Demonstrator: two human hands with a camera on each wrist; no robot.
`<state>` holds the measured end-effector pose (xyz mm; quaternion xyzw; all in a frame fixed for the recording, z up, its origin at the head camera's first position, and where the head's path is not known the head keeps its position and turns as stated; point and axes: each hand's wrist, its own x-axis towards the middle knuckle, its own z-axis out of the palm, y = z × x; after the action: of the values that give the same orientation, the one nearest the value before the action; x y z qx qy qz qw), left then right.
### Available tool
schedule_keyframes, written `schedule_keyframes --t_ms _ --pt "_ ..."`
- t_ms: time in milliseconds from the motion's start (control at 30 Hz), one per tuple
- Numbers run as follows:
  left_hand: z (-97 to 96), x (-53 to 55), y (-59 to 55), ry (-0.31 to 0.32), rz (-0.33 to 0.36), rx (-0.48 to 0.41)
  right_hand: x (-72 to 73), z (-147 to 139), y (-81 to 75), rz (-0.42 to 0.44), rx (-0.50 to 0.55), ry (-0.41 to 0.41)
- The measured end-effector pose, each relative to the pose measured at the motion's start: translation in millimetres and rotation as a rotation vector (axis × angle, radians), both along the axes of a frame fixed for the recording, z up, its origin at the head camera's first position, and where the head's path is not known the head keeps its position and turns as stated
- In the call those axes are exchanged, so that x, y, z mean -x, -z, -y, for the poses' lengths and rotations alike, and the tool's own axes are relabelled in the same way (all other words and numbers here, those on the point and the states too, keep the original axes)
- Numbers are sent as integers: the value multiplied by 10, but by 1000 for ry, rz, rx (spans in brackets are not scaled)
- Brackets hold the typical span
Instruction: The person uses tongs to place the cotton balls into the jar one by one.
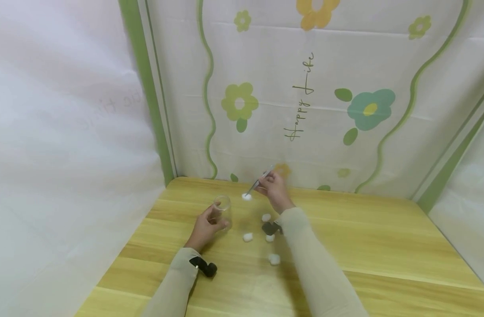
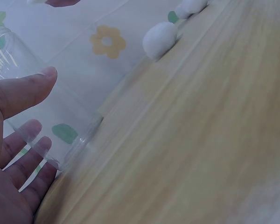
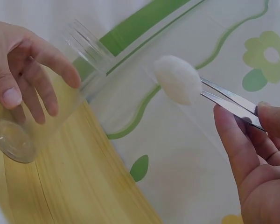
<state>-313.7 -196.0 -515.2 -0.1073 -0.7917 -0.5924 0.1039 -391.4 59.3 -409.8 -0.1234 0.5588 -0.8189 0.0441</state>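
Note:
My left hand (image 1: 204,230) holds a clear cylindrical jar (image 1: 225,213) standing upright on the table. In the left wrist view the thumb lies across one side of the jar (image 2: 72,105), with fingers on the other side. My right hand (image 1: 276,192) pinches metal tweezers (image 3: 231,103) between thumb and fingers. A white cotton ball (image 3: 177,79) is caught in the tweezers' tips, up in the air to the right of the jar's mouth. On the table lie several more cotton balls, one (image 1: 247,237) to the right of the jar and another (image 1: 274,259) nearer me.
The wooden table (image 1: 384,246) reaches back to a white curtain (image 1: 273,101) with printed flowers. White fabric (image 1: 67,154) hangs at the left side. A black wrist camera (image 1: 270,228) on the right sleeve partly covers the area by two cotton balls.

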Motion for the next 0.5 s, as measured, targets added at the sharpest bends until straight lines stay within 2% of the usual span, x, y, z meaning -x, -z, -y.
schedule_keyframes --t_ms 367,500 --pt "25 15 13 5 28 -14 10 181 -23 -7 -5 -3" --pt "17 24 11 0 18 -6 -4 252 -49 -1 -3 -1"
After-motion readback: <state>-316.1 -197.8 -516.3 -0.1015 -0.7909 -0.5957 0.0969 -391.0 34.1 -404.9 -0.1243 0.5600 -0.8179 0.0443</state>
